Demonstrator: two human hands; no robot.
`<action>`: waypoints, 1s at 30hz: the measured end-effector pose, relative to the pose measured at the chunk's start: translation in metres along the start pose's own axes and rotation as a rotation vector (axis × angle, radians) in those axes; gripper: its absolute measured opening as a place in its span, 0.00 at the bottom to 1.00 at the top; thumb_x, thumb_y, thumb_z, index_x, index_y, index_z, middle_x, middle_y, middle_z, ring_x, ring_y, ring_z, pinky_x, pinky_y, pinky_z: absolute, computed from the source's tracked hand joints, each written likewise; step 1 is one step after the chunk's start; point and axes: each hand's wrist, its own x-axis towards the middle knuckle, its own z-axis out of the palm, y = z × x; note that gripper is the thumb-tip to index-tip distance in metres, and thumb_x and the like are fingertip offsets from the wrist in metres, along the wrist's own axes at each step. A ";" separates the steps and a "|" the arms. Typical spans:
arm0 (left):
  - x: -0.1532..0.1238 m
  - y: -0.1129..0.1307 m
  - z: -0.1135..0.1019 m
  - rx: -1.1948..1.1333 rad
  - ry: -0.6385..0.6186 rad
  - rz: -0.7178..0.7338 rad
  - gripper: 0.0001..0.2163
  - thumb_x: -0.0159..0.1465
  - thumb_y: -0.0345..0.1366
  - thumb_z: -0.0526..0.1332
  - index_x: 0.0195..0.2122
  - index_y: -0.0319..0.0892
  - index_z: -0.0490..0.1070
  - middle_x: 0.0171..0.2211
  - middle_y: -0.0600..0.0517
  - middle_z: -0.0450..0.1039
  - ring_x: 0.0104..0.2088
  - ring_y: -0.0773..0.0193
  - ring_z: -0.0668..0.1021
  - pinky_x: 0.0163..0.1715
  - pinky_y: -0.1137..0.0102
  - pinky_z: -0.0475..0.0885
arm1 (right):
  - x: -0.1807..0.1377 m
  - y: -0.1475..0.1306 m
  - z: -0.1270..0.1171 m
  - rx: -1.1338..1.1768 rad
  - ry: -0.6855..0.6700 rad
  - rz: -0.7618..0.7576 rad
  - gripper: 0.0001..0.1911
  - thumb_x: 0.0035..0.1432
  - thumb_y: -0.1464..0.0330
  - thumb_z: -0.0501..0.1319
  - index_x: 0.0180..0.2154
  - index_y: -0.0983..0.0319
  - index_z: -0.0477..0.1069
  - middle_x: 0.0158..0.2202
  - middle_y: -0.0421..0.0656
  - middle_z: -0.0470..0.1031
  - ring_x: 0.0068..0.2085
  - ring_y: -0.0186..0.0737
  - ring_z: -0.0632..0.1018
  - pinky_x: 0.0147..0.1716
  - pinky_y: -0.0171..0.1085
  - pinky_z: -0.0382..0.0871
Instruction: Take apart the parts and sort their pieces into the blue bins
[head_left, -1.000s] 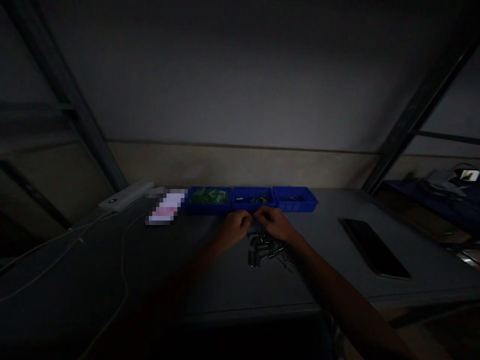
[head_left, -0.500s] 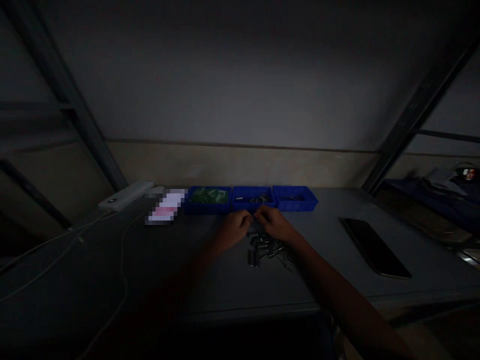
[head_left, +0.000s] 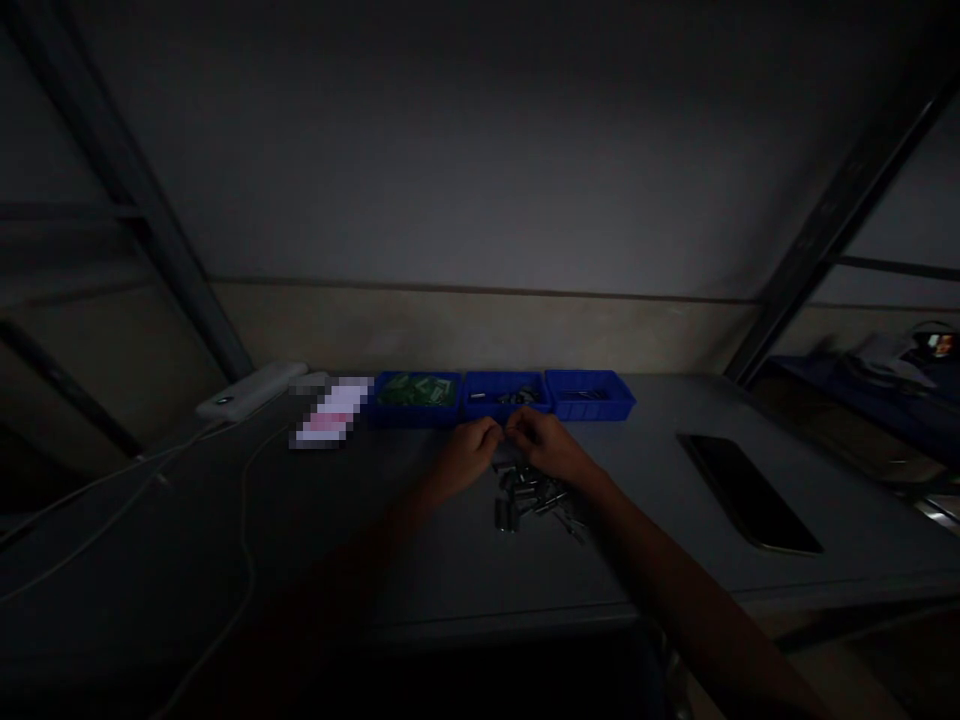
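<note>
My left hand [head_left: 468, 455] and my right hand [head_left: 550, 443] meet just in front of the middle blue bin [head_left: 474, 410]. Both have their fingers pinched together, almost touching. Whatever sits between the fingertips is too small and dark to make out. Below them, partly under my right wrist, lies a loose pile of small shiny metal parts [head_left: 529, 492] on the grey table [head_left: 420, 580]. More small metal pieces [head_left: 517, 396] are inside the middle bin.
Left of the middle bin, a blue bin [head_left: 416, 414] holds green packets [head_left: 417, 389]; the right blue bin [head_left: 596, 408] has a few thin pieces. A dark phone [head_left: 752, 494] lies at right. At left are a white power strip [head_left: 251, 391], cables [head_left: 244, 510] and a blurred-out pinkish-white item [head_left: 332, 413].
The right-hand fingers have shifted slightly, with a small gap now showing between thumb and forefinger. The hands otherwise stay in place, and the pile looks the same.
</note>
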 end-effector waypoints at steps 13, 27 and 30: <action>0.006 -0.016 -0.004 -0.059 0.180 0.076 0.04 0.59 0.34 0.54 0.32 0.40 0.65 0.29 0.51 0.73 0.31 0.65 0.76 0.32 0.71 0.69 | 0.005 0.011 -0.009 0.117 0.568 0.056 0.07 0.49 0.71 0.53 0.33 0.60 0.55 0.25 0.35 0.59 0.25 0.32 0.64 0.26 0.32 0.58; 0.004 -0.012 -0.001 -0.039 0.149 0.059 0.03 0.59 0.33 0.55 0.32 0.40 0.65 0.27 0.51 0.73 0.29 0.65 0.75 0.31 0.72 0.68 | 0.004 0.003 -0.002 0.048 0.495 0.062 0.07 0.48 0.72 0.52 0.31 0.60 0.54 0.22 0.33 0.56 0.22 0.31 0.61 0.24 0.33 0.55; 0.004 -0.012 0.000 -0.040 0.155 0.070 0.03 0.59 0.33 0.55 0.33 0.40 0.64 0.28 0.50 0.73 0.30 0.65 0.75 0.32 0.71 0.69 | 0.004 0.002 -0.001 0.103 0.443 0.105 0.08 0.53 0.64 0.53 0.34 0.61 0.58 0.21 0.33 0.58 0.22 0.31 0.62 0.23 0.32 0.55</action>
